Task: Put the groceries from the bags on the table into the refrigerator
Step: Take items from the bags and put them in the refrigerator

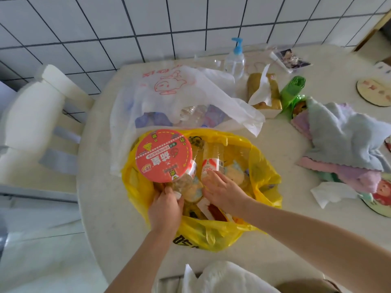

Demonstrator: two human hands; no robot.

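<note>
A yellow plastic bag (264,178) lies open on the pale table (101,208), full of groceries. A round noodle bowl with a red lid (164,155) leans at its left side. My left hand (165,210) grips the cap end of a clear bottle (184,182) under that bowl. My right hand (222,190) reaches into the bag, its fingers on a second bottle with a red-and-white label (212,163). Behind lies a white plastic bag (169,96) holding clear bottles (194,113).
A pump bottle with a blue top (234,58), a tissue box (264,92), a green bag (293,92) and a heap of pastel cloths (342,140) occupy the table's far and right side. A white chair (36,115) stands at the left, against the tiled wall.
</note>
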